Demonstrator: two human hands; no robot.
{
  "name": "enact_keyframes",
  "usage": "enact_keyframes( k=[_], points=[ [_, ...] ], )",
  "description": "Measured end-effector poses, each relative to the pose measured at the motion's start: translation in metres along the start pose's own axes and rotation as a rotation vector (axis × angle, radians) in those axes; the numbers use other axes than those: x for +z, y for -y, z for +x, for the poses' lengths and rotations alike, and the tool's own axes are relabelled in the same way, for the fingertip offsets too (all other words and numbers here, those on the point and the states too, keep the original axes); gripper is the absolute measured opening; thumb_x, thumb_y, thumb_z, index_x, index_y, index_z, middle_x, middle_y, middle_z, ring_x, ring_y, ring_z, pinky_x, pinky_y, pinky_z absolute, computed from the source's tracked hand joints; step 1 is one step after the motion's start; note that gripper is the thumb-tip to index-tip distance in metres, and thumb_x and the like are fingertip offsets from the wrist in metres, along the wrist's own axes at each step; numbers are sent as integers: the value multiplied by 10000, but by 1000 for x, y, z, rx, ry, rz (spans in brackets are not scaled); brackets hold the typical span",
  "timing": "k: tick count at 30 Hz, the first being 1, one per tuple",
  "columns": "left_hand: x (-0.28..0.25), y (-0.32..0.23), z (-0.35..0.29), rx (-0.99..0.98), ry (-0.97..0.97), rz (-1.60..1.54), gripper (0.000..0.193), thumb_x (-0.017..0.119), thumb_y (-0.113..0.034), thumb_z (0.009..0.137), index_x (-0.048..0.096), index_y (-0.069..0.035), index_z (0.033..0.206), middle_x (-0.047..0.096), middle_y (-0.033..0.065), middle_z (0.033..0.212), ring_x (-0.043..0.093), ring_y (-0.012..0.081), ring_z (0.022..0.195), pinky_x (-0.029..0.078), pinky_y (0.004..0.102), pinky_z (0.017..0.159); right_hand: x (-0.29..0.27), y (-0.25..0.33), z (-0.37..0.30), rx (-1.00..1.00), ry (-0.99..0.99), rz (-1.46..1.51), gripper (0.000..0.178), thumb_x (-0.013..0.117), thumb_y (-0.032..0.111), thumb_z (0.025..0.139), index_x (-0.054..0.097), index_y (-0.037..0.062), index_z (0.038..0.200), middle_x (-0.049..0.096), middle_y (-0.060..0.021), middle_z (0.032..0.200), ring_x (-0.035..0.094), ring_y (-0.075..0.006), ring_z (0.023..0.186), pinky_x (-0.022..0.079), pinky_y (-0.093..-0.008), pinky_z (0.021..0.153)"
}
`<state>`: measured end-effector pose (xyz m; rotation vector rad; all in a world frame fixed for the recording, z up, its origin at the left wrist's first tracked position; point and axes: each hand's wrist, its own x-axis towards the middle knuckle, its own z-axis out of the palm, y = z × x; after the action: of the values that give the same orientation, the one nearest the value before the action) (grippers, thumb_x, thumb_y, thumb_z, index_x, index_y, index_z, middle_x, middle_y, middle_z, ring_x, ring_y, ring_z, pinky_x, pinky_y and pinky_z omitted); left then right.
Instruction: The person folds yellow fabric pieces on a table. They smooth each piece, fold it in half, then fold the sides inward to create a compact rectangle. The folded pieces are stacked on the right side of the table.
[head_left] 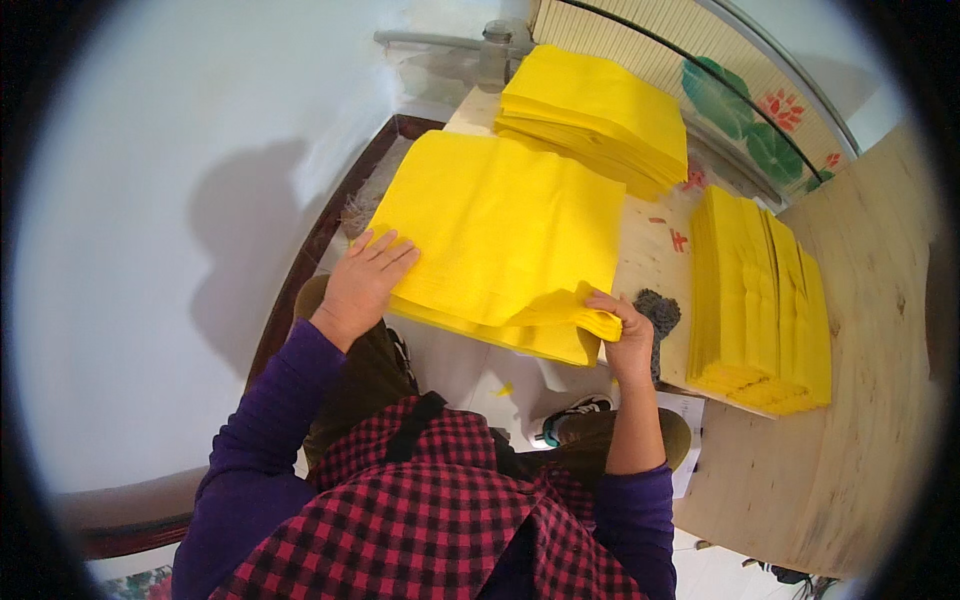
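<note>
Yellow sheets (500,220) beneath flat-laid left grip (364,277); right grip (628,335) pinches their near-right corner.

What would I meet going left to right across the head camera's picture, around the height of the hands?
Wall shadow, left hand, handled yellow sheets, right hand, dark grey textured item, right-side yellow stack, bare wooden board.

No readable text, small red marks (679,241) on pale wooden board (640,262), illegible
</note>
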<state>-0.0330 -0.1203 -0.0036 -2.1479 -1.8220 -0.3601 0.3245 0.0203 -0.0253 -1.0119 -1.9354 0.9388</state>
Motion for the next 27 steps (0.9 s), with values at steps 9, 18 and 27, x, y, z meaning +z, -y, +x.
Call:
enact_keyframes(
  k=[9, 18, 27],
  points=[
    [-4, 26, 10, 86, 67, -94, 302, 557, -50, 799, 678, -97, 1071, 693, 61, 1093, 616, 251, 1108, 402, 422, 1029, -3, 2, 3, 125, 31, -3, 173, 682, -63, 833, 716, 23, 979, 719, -59, 987, 652, -149, 1000, 302, -388, 1139],
    [-9, 71, 20, -429, 144, -729, 137, 630, -119, 876, 719, -26, 922, 716, 90, 904, 664, 204, 863, 504, 329, 786, -3, 4, 5, 366, -8, 220, 146, 692, -17, 864, 702, -20, 1010, 683, -21, 947, 593, -81, 876, 478, -229, 808],
    [21, 73, 4, -595, -109, -1516, 239, 558, -126, 967, 636, 38, 1122, 671, 19, 1056, 598, 95, 963, 442, 255, 895, -5, 8, 10, 350, -9, 212, 123, 688, 50, 884, 693, -14, 989, 658, -8, 855, 560, -80, 767, 456, -242, 729]
  ],
)
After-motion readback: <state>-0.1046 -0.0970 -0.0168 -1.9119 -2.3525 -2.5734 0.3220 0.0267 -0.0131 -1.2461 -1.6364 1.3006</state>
